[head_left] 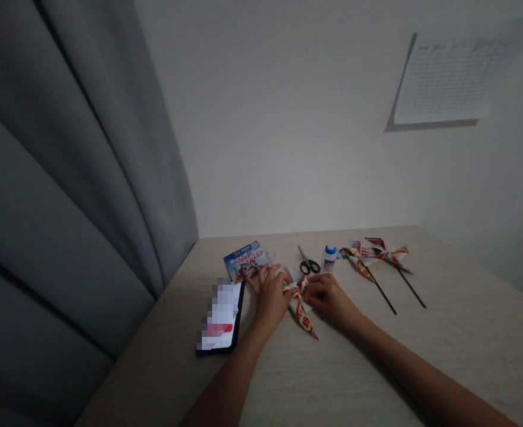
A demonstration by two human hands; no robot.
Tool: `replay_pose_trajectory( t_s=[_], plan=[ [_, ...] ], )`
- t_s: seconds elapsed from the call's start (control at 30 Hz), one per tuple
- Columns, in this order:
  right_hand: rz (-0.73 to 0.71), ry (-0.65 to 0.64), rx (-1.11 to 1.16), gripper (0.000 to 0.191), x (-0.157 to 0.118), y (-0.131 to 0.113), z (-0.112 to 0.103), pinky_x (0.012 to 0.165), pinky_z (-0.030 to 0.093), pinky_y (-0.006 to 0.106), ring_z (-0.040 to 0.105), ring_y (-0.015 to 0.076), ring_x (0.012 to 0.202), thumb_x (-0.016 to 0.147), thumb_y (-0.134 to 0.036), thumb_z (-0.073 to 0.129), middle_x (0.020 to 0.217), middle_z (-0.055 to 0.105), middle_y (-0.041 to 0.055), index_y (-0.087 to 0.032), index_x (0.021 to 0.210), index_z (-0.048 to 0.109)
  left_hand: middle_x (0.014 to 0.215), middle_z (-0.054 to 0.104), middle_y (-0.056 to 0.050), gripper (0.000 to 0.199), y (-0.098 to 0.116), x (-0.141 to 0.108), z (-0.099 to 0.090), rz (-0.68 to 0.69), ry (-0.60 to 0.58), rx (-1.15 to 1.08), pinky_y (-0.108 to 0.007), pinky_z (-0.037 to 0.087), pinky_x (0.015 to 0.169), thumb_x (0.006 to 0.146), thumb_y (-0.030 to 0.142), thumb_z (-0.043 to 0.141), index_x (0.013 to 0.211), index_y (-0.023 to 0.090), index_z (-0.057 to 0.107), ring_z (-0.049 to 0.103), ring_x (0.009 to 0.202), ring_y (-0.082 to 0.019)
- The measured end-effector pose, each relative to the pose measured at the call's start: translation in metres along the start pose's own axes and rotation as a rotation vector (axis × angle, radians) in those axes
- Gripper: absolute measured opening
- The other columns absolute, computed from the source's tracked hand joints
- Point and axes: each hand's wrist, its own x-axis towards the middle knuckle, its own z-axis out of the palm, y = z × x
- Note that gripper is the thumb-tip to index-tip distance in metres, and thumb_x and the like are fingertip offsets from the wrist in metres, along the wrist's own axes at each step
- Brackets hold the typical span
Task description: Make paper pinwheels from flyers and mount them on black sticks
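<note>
A folded paper pinwheel (305, 319), white with red and yellow print, lies on the table between my hands. My left hand (271, 293) has its thumb and index finger at the pinwheel's left edge, holding it, while the other fingers spread toward the leaflet. From the other side, my right hand (328, 296) pinches near the pinwheel's middle with bent fingers; its fingertips are partly hidden. Just beyond stand a small white glue bottle (328, 260) with a blue cap and black-handled scissors (308, 264), their blades pointing away.
Left of my hands lie a phone (221, 320) with a lit screen and a blue printed leaflet (246, 261). At right, two pinwheels (366, 255) rest on dark sticks (381, 293). A grey curtain (155, 148) hangs along the table's left side. The wall (288, 148) borders the far edge.
</note>
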Motion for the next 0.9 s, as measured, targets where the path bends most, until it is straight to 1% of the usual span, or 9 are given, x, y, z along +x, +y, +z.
replay_pose_trajectory(
  t_s=[0.1,0.2,0.3,0.43,0.53,0.67,0.73,0.83,0.9],
  plan=[
    [-0.016,-0.005,0.016,0.008,0.0009,-0.0002,-0.0004,0.095,0.046,0.041,0.057,0.0269,0.107,0.083,-0.027,0.072,0.105,0.067,0.0092,-0.024,0.08,0.078,0.14,0.056,-0.003,0.009,0.0009,0.0003,-0.0007,0.0,-0.012,-0.005,-0.073,-0.004,0.113,0.082,0.031,0.072,0.09,0.027,0.069,0.031,0.142,-0.032],
    [-0.019,0.004,0.042,0.007,0.0011,-0.0013,-0.0007,0.095,0.045,0.042,0.056,0.0266,0.107,0.081,-0.025,0.073,0.106,0.065,0.0099,-0.023,0.078,0.078,0.141,0.056,-0.004,0.013,0.0001,-0.0004,-0.0008,-0.004,-0.043,-0.002,-0.073,-0.004,0.113,0.083,0.035,0.07,0.093,0.028,0.069,0.029,0.143,-0.032],
    [-0.024,-0.004,0.07,0.009,0.0009,-0.0025,-0.0012,0.095,0.046,0.04,0.057,0.0251,0.106,0.082,-0.025,0.071,0.107,0.063,0.0098,-0.022,0.077,0.078,0.146,0.051,-0.005,0.019,-0.0029,-0.0012,0.0002,0.0,-0.073,0.014,-0.074,-0.004,0.112,0.086,0.042,0.066,0.099,0.029,0.07,0.025,0.145,-0.034],
    [-0.019,-0.016,0.097,0.01,0.0007,-0.0031,-0.0022,0.095,0.047,0.038,0.058,0.0244,0.107,0.083,-0.026,0.071,0.109,0.062,0.0097,-0.022,0.077,0.078,0.153,0.045,-0.005,0.025,-0.0053,-0.0003,-0.0006,0.01,-0.135,0.031,-0.077,-0.008,0.109,0.085,0.047,0.065,0.102,0.031,0.074,0.019,0.148,-0.037],
    [-0.012,-0.019,0.111,0.01,0.0004,-0.0026,-0.0026,0.094,0.048,0.038,0.058,0.0245,0.108,0.083,-0.027,0.071,0.109,0.062,0.0099,-0.022,0.078,0.078,0.154,0.043,-0.004,0.022,-0.0042,0.0018,-0.0028,0.018,-0.163,0.032,-0.077,-0.009,0.108,0.084,0.047,0.066,0.095,0.031,0.077,0.017,0.148,-0.039],
    [-0.005,-0.025,0.128,0.01,0.0002,0.0001,-0.0021,0.094,0.048,0.038,0.059,0.0249,0.109,0.084,-0.027,0.07,0.11,0.065,0.0102,-0.022,0.08,0.078,0.154,0.045,-0.002,0.016,-0.0034,0.0047,-0.0041,0.014,-0.166,-0.003,-0.076,-0.007,0.11,0.083,0.041,0.068,0.086,0.029,0.078,0.021,0.147,-0.039],
    [-0.018,-0.029,0.142,0.009,0.0006,0.0022,-0.0016,0.092,0.048,0.037,0.061,0.0241,0.105,0.084,-0.027,0.07,0.108,0.067,0.0094,-0.023,0.081,0.078,0.153,0.045,-0.002,0.014,-0.0035,0.0056,-0.0039,0.015,-0.147,-0.029,-0.073,-0.005,0.112,0.081,0.038,0.07,0.088,0.029,0.079,0.022,0.146,-0.038],
    [-0.06,-0.015,0.158,0.008,0.002,0.0037,-0.0017,0.09,0.047,0.037,0.063,0.0225,0.097,0.084,-0.027,0.071,0.098,0.071,0.0076,-0.024,0.083,0.078,0.152,0.047,-0.003,0.015,-0.0027,0.0061,-0.0042,0.017,-0.123,-0.061,-0.068,-0.001,0.116,0.081,0.036,0.072,0.092,0.028,0.079,0.025,0.145,-0.036],
    [-0.078,0.0,0.16,0.008,0.0028,0.0028,-0.0026,0.089,0.047,0.036,0.063,0.0221,0.094,0.084,-0.027,0.071,0.092,0.072,0.0067,-0.023,0.083,0.078,0.151,0.048,-0.003,0.017,-0.0015,0.0059,-0.0048,0.011,-0.126,-0.073,-0.066,0.0,0.117,0.081,0.036,0.072,0.094,0.028,0.079,0.026,0.145,-0.035]
  ],
)
